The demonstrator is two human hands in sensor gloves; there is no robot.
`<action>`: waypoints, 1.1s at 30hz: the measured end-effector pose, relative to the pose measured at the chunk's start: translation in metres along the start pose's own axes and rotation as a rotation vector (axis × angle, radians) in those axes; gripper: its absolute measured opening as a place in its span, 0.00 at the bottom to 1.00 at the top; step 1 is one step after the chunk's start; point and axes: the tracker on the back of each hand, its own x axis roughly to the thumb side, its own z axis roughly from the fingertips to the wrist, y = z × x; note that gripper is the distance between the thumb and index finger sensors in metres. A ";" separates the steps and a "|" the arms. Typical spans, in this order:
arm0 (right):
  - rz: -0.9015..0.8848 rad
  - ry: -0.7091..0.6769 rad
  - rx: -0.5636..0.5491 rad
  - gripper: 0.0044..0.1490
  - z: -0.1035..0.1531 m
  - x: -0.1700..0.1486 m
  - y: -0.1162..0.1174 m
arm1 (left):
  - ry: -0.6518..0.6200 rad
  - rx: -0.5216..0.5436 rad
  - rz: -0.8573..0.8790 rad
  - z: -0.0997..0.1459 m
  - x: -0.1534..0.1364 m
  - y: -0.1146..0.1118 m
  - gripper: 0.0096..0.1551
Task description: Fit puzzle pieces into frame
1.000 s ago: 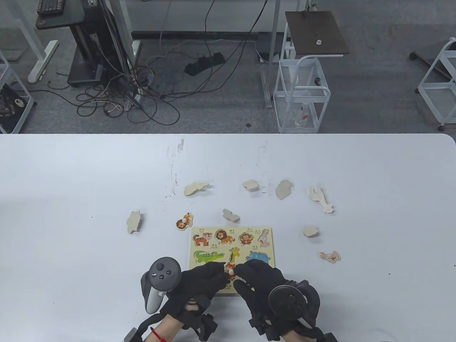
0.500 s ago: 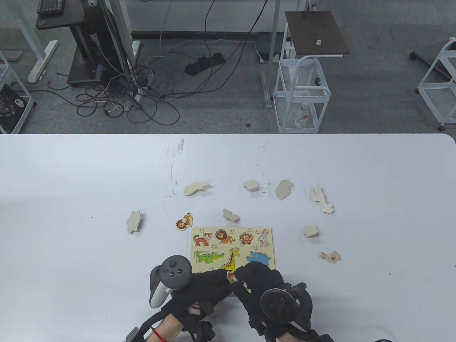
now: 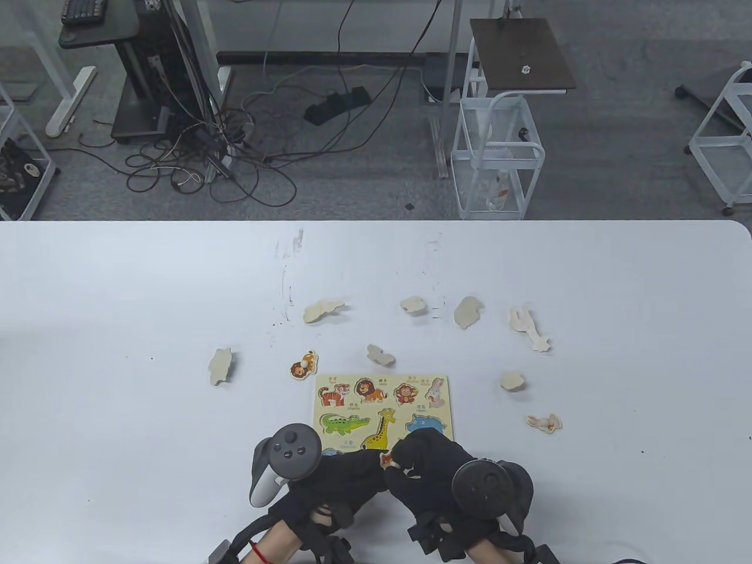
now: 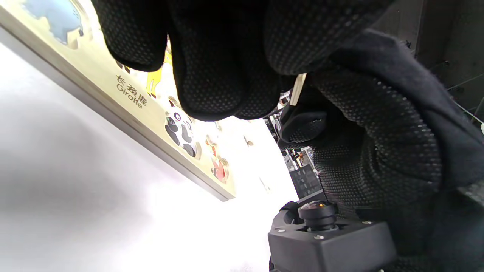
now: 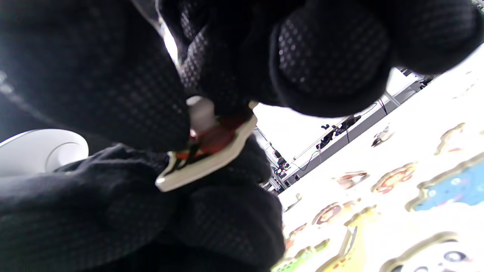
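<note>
The yellow puzzle frame (image 3: 382, 405) lies flat near the table's front, printed with animals; it also shows in the left wrist view (image 4: 132, 102) and the right wrist view (image 5: 397, 196). Both hands meet over its near edge. My right hand (image 3: 402, 457) pinches the white peg of a small orange animal piece (image 3: 386, 459), seen close in the right wrist view (image 5: 208, 156). My left hand (image 3: 369, 461) grips the same piece from the left and below. Only the piece's thin edge (image 4: 297, 88) shows in the left wrist view. The frame's near row is hidden under the hands.
Several face-down wooden pieces lie scattered beyond and beside the frame, such as one on the left (image 3: 220, 365), one behind it (image 3: 379, 354) and a long one on the right (image 3: 530, 329). A face-up orange piece (image 3: 304, 364) and a rabbit piece (image 3: 544, 422) lie nearby.
Both hands have moved the orange piece a little toward me and to the right, lower over the frame's near edge. The loose pieces have not moved.
</note>
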 end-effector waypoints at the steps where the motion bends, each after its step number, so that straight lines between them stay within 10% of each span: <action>1: 0.007 0.001 0.000 0.27 -0.001 0.000 -0.002 | -0.006 0.020 -0.019 0.001 0.001 0.002 0.25; 15: 0.389 0.124 0.115 0.27 -0.008 -0.029 -0.007 | -0.010 0.355 -0.472 0.023 0.013 0.027 0.32; 33: 0.623 0.188 0.265 0.28 -0.013 -0.039 0.018 | 0.026 0.322 -0.549 0.020 0.010 0.023 0.35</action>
